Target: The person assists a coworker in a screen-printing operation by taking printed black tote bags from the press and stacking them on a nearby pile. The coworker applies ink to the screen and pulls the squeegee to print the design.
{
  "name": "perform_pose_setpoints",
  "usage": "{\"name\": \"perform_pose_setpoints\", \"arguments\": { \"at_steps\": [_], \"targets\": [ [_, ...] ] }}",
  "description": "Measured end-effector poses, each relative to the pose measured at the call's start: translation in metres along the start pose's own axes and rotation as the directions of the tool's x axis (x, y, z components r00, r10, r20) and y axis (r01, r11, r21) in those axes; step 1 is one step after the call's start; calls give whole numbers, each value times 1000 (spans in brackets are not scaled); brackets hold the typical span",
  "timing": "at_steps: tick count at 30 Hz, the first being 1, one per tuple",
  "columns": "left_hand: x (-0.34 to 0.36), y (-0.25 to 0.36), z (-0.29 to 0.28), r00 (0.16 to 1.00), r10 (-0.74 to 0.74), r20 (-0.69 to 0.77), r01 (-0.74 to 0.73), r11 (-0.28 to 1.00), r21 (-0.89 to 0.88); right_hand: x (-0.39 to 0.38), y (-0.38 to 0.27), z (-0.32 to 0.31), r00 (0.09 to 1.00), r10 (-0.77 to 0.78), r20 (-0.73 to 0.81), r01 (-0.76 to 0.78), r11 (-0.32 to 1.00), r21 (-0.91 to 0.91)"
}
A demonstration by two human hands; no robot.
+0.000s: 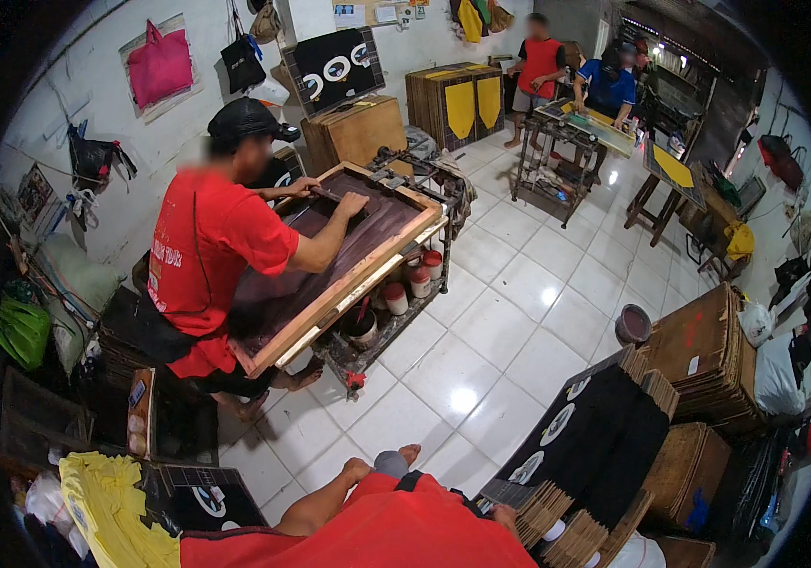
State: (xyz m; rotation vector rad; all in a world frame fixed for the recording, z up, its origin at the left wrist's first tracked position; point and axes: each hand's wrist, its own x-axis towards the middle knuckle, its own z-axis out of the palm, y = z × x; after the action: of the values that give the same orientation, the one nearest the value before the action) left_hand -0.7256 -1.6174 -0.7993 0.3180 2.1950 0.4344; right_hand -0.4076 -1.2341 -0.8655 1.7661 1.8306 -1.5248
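My left hand (356, 470) is curled in front of my red shirt, near my grey-clad knee; whatever its fingers may enclose is hidden. At the lower right, my right hand (503, 516) lies beside the edge of a grey-ended board (508, 491), its fingers mostly out of sight. Next to it are upright stacks of thin brown boards (543, 509). Black cloth panels with white oval prints (557, 423) slope up and away from that hand. Yellow cloth (107, 502) is heaped at the lower left, beside a black printed panel (209, 502).
A co-worker in red (221, 227) leans over a wooden-framed printing screen (306, 331) on a metal stand with paint pots (396, 298). Two people work at a far table (585, 128). Stacked boards (694, 350) and a dark bucket (633, 325) stand right on the white tiled floor (500, 331).
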Motion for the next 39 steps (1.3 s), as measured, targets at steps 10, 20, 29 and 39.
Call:
{"name": "perform_pose_setpoints", "arguments": {
  "at_steps": [10, 20, 29, 39],
  "targets": [
    [-21, 8, -15, 998, -60, 27, 62, 995, -81, -67, -85, -11, 1000, 26, 18, -26, 999, 47],
    [-8, 3, -10, 996, -83, 16, 82, 994, 67, -95, -126, -5, 991, 131, 42, -135, 983, 128],
    [-9, 0, -13, 986, -161, 47, 164, 984, -71, -98, -130, -5, 992, 122, 33, -125, 987, 103],
    [-1, -21, -10, 1000, -10, 26, 10, 1000, 8, -91, -136, 3, 989, 114, 90, -129, 975, 179]
  ]
}}
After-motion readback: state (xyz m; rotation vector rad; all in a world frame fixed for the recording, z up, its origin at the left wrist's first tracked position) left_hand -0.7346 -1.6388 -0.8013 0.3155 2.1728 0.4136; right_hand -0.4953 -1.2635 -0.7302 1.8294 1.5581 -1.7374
